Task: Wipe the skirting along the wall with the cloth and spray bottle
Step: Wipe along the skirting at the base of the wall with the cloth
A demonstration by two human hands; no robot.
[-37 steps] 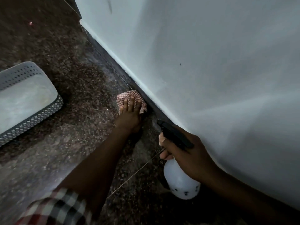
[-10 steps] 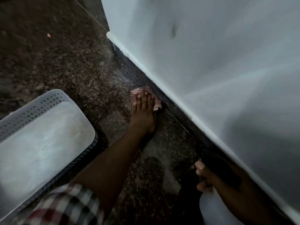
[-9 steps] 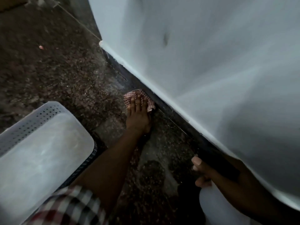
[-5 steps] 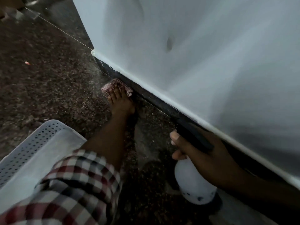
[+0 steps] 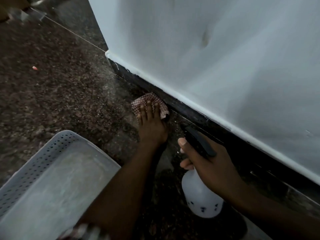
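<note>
left hand [image 5: 152, 125] presses the checked cloth [image 5: 149, 105] flat beside the dark skirting [image 5: 199, 116]. right hand [image 5: 210, 163] grips the white spray bottle [image 5: 199, 196].

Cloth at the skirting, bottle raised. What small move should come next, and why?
Probably slide the cloth along the skirting toward the corner: the left hand presses it flat at the skirting's foot while the right hand aims the spray bottle nearby.
</note>
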